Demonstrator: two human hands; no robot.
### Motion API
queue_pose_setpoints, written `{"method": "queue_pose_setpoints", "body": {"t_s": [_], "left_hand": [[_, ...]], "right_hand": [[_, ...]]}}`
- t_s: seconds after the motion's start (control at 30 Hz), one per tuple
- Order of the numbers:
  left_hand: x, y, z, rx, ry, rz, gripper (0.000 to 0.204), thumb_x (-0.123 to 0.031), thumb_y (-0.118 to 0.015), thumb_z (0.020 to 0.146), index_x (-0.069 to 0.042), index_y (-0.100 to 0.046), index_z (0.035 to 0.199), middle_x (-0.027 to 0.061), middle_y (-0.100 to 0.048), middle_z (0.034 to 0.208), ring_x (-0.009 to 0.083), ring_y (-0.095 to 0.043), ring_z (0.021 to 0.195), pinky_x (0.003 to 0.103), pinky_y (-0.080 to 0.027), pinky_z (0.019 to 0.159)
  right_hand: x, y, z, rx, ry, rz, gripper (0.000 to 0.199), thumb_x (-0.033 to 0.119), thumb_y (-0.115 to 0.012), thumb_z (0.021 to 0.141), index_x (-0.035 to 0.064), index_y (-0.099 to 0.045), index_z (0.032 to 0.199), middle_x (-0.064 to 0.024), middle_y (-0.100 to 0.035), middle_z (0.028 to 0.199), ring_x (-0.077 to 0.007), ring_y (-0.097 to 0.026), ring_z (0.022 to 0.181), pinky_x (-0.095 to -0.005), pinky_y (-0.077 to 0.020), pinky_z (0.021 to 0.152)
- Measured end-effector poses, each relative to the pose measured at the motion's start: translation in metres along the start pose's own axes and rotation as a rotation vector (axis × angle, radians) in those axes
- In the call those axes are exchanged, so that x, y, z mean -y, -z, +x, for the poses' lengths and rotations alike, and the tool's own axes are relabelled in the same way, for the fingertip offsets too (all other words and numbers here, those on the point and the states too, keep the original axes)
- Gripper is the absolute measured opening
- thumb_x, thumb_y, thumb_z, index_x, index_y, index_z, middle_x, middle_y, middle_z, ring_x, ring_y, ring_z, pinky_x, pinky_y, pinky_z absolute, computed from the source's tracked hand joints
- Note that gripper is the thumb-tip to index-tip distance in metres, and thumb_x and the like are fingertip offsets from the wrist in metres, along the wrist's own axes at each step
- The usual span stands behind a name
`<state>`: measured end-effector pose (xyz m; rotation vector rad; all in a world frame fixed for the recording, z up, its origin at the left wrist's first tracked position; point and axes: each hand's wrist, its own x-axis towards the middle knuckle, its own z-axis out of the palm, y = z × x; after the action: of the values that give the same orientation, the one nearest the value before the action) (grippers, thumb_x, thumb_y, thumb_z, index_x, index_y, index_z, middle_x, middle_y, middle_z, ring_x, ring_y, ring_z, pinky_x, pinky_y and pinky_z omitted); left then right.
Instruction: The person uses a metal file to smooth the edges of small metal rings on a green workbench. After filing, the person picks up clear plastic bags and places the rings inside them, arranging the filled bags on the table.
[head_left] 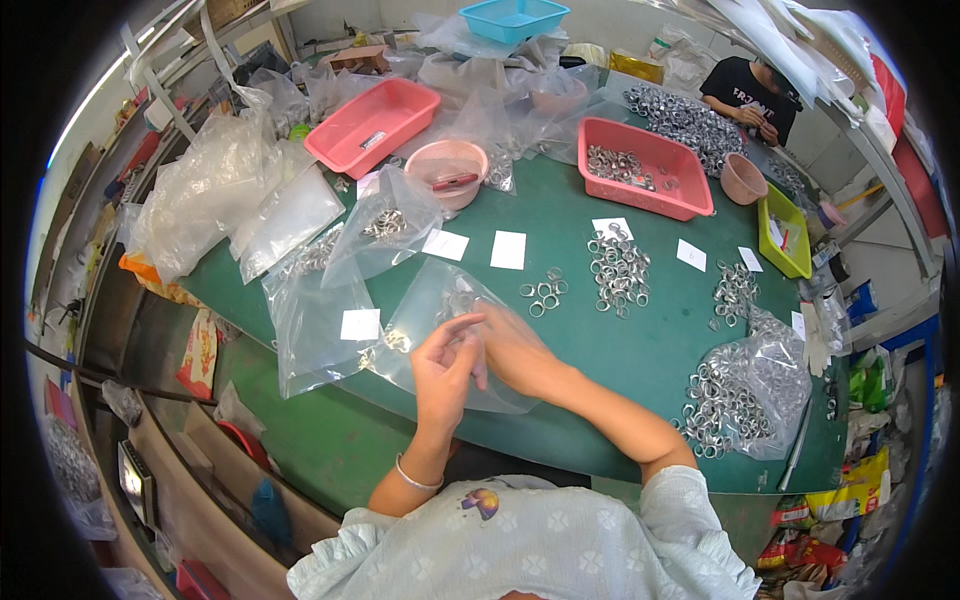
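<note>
My left hand (446,362) is raised over the table's near edge with its fingers stretched apart, and nothing shows in it. Beside it, my right hand (515,352) reaches over a clear plastic bag (425,290); its fingertips are partly hidden, so I cannot tell whether they grip the bag. Inside that bag lie a few silver metal rings (460,298). A small group of loose rings (544,292) sits just beyond my right hand. To the left, another clear bag (315,335) lies flat with a white paper slip (360,324) on it.
Piles of rings (620,270) stand right of centre, with a larger heap (715,400) and bag at the near right. Pink trays (645,200), a pink bowl (446,160) and a yellow-green basket (790,235) line the table. A person (750,95) works at the far right.
</note>
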<state>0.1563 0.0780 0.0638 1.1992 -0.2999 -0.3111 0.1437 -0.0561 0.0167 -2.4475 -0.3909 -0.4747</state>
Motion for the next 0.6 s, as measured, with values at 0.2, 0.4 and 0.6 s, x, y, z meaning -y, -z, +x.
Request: {"method": "queue_pose_setpoints", "body": {"t_s": [0.2,0.4,0.6], "left_hand": [[-0.006,0.003,0.000,-0.025,-0.044,-0.024,0.022,-0.003,-0.051,0.089,0.005,-0.058,0.108,0.0000,-0.050,0.060,0.0073,-0.046,0.046,0.020,-0.036,0.044],[-0.002,0.002,-0.001,-0.008,-0.039,0.036,0.021,-0.003,-0.051,0.089,0.005,-0.058,0.107,0.0004,-0.050,0.059,0.0073,-0.047,0.047,0.020,-0.036,0.046],[0.001,0.002,-0.002,-0.012,-0.023,-0.016,0.022,-0.004,-0.051,0.089,0.005,-0.057,0.108,0.0007,-0.050,0.059,0.0073,-0.046,0.047,0.020,-0.036,0.047]], "right_hand": [[-0.044,0.097,-0.021,0.185,-0.494,0.988,0.028,0.013,-0.067,0.077,0.0014,-0.062,0.101,-0.0149,-0.062,0.099,-0.0235,-0.059,0.088,-0.0360,-0.0466,0.081],[-0.105,0.002,-0.031,-0.150,-0.282,-0.443,0.071,0.042,-0.073,0.067,0.0075,-0.048,0.124,-0.0184,-0.044,0.120,-0.0338,-0.040,0.112,-0.0384,-0.0328,0.094],[-0.116,-0.011,-0.021,-0.113,-0.252,-0.462,0.027,0.030,-0.065,0.077,0.0065,-0.056,0.087,-0.0099,-0.050,0.086,-0.0254,-0.052,0.082,-0.0393,-0.0436,0.069]]}}
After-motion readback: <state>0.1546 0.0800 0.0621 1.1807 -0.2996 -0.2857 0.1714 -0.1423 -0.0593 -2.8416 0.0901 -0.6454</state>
